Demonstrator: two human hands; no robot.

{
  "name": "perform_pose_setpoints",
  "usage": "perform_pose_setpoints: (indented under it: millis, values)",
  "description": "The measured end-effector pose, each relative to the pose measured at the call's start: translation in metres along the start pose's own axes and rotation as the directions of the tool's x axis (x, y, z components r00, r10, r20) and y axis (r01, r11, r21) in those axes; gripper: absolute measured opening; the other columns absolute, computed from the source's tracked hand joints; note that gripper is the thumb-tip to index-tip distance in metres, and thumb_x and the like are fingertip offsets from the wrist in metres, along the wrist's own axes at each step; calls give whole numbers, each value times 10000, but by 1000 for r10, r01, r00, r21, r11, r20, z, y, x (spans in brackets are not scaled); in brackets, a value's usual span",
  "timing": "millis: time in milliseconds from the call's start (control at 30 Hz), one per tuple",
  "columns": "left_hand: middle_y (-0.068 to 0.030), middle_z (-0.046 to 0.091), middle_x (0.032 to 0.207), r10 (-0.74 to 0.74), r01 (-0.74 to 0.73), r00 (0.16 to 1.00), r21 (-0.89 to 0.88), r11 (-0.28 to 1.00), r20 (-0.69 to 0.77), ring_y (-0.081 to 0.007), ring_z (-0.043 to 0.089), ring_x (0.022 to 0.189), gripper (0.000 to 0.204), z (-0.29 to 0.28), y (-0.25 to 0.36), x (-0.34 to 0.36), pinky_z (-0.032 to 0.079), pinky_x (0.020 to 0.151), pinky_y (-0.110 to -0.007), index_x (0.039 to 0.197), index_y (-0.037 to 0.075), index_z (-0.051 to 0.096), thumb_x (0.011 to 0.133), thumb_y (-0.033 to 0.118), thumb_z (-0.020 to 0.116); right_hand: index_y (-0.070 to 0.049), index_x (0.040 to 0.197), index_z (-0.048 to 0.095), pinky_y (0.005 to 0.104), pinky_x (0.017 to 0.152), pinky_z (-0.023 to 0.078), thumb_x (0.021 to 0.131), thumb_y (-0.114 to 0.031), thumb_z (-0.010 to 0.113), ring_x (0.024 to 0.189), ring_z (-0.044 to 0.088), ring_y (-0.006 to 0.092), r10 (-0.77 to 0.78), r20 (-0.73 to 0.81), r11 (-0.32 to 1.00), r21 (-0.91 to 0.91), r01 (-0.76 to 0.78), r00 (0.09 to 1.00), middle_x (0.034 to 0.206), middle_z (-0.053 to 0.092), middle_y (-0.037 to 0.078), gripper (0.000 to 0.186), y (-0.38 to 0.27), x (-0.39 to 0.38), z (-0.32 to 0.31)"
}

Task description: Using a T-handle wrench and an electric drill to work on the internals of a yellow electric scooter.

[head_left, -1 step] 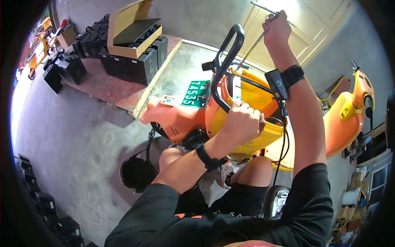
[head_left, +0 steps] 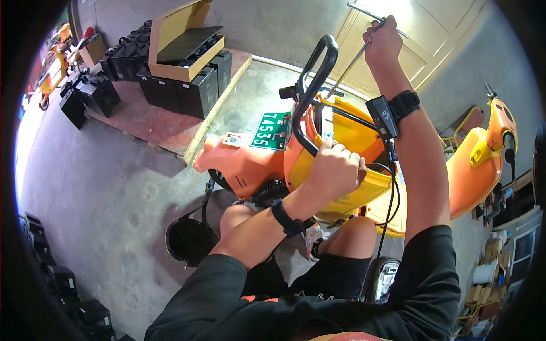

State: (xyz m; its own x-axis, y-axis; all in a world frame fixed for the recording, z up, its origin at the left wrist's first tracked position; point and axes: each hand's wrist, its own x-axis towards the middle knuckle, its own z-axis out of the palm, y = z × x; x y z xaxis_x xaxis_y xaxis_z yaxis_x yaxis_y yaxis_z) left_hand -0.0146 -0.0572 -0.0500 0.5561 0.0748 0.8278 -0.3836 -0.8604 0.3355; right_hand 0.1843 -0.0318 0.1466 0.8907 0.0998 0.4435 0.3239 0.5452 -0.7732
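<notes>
An orange and yellow scooter (head_left: 250,162) stands in front of my knees. My left hand (head_left: 336,166) is closed round the lower end of its bent black tube rail (head_left: 297,116). Higher up at the right, my right hand (head_left: 383,42) grips a metal T-handle wrench (head_left: 359,55) just below its crossbar. The wrench's shaft slants down to the scooter's frame beside the rail; its tip is too small to make out. A yellow body panel (head_left: 364,190) lies just below and right of my left hand. Black cables (head_left: 393,199) hang from the device on my right wrist.
A black helmet (head_left: 190,241) is on the floor left of my knees. Black battery boxes (head_left: 176,94) and an open cardboard box (head_left: 187,71) occupy a low reddish platform (head_left: 151,128). Another orange scooter (head_left: 478,159) is at the right; more black boxes (head_left: 62,278) line the left.
</notes>
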Motion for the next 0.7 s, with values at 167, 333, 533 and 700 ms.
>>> perform_pose_setpoints:
  millis: [167,333,533,700]
  values:
    - [-119,634,598,-12,12,1000,-2,1000,-2,-260,647,616,220,-2,1,1,487,774,-389,608,67,624,791,189,631,-46,812,436,305,446,311,954,-213,454,483,400,158,-3,-25,1000,16,3,1000,645,498,80,220,6,12,-8]
    - [-119,634,597,-6,6,1000,5,1000,-5,-258,649,618,214,-2,2,1,488,777,-391,610,68,626,791,184,630,-61,829,439,295,479,316,1001,-238,443,500,352,135,45,36,996,76,-48,998,680,492,61,247,11,17,-14]
    - [-117,631,593,7,-7,1000,5,1000,-22,-257,649,614,202,-1,1,1,489,777,-390,603,70,619,779,170,628,-21,864,484,301,471,346,937,-271,519,506,433,155,28,12,1000,-7,-28,1000,685,520,73,262,16,21,-14]
    - [-118,628,593,26,-26,998,13,1000,-49,-254,649,615,188,1,0,1,488,779,-390,600,73,610,765,161,624,60,983,572,361,670,535,840,-417,642,714,655,258,77,-86,863,-494,-110,993,867,658,147,503,9,38,-20]
